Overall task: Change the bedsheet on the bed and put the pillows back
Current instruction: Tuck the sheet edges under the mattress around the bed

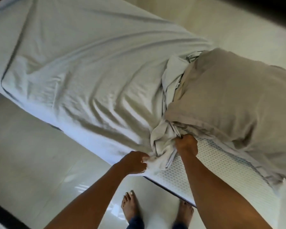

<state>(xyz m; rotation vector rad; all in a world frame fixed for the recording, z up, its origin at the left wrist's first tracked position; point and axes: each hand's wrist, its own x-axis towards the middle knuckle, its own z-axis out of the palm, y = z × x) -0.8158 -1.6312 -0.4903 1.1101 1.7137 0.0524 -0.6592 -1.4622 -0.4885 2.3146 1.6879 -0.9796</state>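
Observation:
A pale white bedsheet [82,66] covers most of the mattress and is wrinkled. Its near edge is bunched into a heap by the mattress side. My left hand [133,161] grips the bunched sheet at the mattress edge. My right hand [186,143] grips the same bunch a little farther in, beside the pillow. A beige pillow [229,100] lies on the right end of the bed, partly over the gathered sheet. Bare mattress [185,172] with a white honeycomb pattern shows under my right forearm.
Glossy cream floor tiles [31,154] surround the bed. My bare feet [129,205] stand on the tiles close to the mattress side. A dark edge crosses the lower left corner.

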